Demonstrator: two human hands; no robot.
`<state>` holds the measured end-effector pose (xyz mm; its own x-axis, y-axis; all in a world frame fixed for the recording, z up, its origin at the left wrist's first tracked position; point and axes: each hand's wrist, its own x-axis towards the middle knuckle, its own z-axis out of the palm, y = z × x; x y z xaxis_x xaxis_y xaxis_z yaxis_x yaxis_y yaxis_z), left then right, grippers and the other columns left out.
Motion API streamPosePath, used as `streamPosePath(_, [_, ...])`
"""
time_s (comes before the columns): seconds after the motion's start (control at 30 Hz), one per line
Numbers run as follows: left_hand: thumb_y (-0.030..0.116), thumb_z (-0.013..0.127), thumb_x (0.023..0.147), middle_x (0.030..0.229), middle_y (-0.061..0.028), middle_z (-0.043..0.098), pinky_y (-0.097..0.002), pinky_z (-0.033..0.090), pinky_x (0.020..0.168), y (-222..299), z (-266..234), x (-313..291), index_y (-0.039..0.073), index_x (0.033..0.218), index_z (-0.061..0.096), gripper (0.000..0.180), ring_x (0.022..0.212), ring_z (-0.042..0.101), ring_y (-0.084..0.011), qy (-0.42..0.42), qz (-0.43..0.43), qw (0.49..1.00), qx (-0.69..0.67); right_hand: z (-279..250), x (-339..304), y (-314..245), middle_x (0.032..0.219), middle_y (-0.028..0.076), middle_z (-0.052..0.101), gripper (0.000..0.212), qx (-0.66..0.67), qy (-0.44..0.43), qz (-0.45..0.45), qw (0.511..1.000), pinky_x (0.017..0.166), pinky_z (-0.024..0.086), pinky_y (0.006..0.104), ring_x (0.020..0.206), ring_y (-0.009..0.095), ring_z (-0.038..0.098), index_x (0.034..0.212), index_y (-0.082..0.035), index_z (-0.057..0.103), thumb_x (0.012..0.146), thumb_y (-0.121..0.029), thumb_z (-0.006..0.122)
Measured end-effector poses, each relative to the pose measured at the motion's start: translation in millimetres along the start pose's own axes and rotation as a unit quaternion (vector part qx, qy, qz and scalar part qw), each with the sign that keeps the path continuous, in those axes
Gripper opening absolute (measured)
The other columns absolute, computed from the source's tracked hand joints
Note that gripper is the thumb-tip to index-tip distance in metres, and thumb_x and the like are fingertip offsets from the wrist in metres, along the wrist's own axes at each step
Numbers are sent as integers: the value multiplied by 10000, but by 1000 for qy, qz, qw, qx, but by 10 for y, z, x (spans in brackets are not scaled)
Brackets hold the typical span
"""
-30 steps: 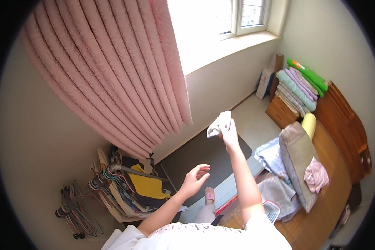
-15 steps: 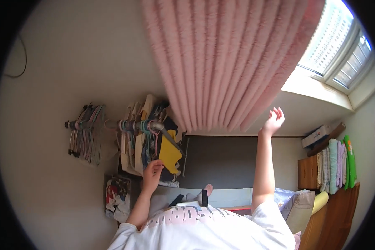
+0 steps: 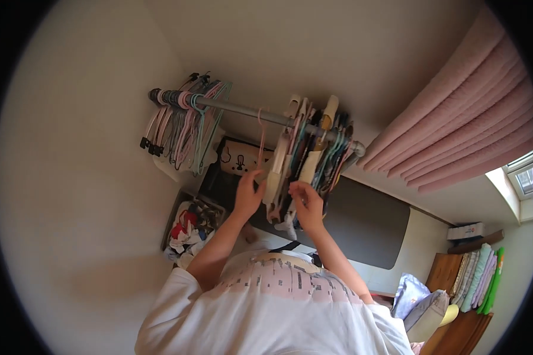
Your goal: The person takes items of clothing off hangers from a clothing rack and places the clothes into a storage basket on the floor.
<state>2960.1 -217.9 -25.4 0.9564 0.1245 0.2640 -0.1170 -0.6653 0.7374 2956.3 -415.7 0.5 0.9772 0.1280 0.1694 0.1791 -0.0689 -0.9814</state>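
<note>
My left hand (image 3: 248,194) is raised at the lower end of a pink hanger (image 3: 262,145) that hangs alone on the grey clothes rail (image 3: 237,107). Thumb and fingers are apart; whether they touch the hanger is unclear. Close to the right, my right hand (image 3: 309,207) is in front of the hanging clothes (image 3: 307,165), its fingers loosely bent and apart from the thumb. I see nothing held in it. These clothes, in white, dark and yellow tones, are packed together on hangers toward the rail's right end.
Bunched pink, black and green hangers (image 3: 186,127) fill the rail's left end. Below stands a bin of crumpled clothes (image 3: 189,228). A dark panel (image 3: 367,222) lies behind the rail. Pink curtain (image 3: 456,112), window (image 3: 524,177) and folded bedding (image 3: 479,275) are at right.
The view has turned left, bringing the rail to the middle. My right hand has come from near the curtain to the clothes; my left hand is now by the pink hanger.
</note>
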Motion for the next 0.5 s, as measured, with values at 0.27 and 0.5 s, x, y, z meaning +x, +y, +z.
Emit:
streamPosePath(0.27, [9,497,881,1072,-183,609,-343,503,796,-110,90,353,-4,1261,455,383,985,632,-289,-275,-42,926,-257,645,588,265,1051,174,600,524,-324,139,-49,935,729,506,340,875,265,621,1290,-27,445,810,-88,646])
streamPosePath(0.5, [88,490,934,1045,-180,607,-358,497,807,40,70,-30,-20,1194,493,282,939,629,-288,-213,-28,944,-251,642,850,62,931,207,649,558,-318,74,88,941,692,503,412,789,354,647,1239,30,439,786,-199,673])
